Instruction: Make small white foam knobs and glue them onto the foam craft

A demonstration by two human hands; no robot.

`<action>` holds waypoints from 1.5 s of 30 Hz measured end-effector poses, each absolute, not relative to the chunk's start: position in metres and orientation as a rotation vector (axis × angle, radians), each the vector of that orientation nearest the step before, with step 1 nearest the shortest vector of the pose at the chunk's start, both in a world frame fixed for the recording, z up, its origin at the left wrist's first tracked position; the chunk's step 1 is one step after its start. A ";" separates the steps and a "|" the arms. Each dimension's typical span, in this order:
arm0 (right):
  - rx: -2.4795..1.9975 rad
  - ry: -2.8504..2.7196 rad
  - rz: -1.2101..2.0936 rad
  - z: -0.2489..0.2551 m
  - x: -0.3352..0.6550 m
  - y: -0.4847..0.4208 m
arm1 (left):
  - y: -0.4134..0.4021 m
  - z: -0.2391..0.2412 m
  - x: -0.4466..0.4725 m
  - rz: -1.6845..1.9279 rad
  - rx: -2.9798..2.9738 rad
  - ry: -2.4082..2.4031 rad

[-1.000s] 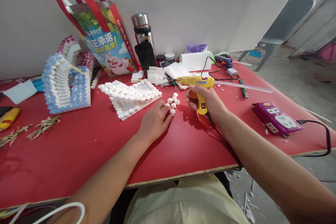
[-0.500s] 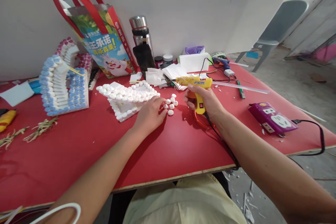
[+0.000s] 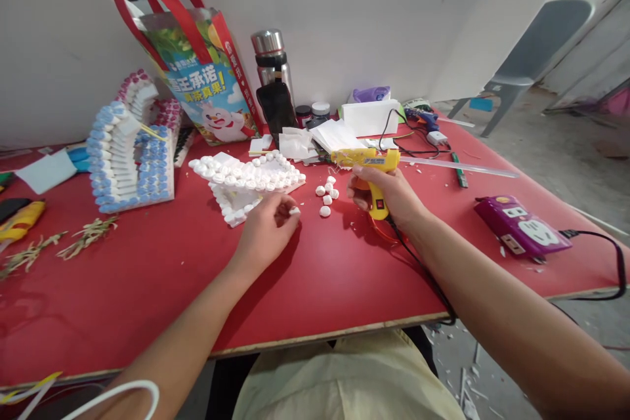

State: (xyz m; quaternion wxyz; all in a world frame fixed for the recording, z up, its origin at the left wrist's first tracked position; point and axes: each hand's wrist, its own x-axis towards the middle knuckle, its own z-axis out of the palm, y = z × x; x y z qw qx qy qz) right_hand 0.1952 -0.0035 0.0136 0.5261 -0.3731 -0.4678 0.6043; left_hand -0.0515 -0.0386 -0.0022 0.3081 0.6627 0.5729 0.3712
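My left hand pinches a small white bead just in front of a white foam model covered with the same beads. Several loose white beads lie on the red table between my hands. My right hand is wrapped round the handle of a yellow hot glue gun, whose nozzle points left toward the model. A clear glue stick sticks out of its back. Its black cord runs off the table's front edge.
A blue-and-white bead model stands at the left. A red-handled printed bag, a steel flask, a black phone, jars and papers line the wall. A purple power strip lies at the right. A grey chair stands beyond.
My left hand has picked one bead from the loose pile and drawn back left toward the white model. The glue gun hand has barely moved.
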 end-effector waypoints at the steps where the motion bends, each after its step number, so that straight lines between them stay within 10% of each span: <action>1: -0.896 -1.162 1.459 0.014 0.194 -0.005 | -0.044 -0.003 -0.055 0.993 1.522 1.446; 11: -0.916 -1.348 1.514 0.015 0.189 -0.014 | -0.053 0.003 -0.042 1.047 0.689 0.889; 45: -0.862 -1.573 1.522 0.010 0.182 -0.019 | -0.015 -0.004 -0.044 1.206 0.528 0.846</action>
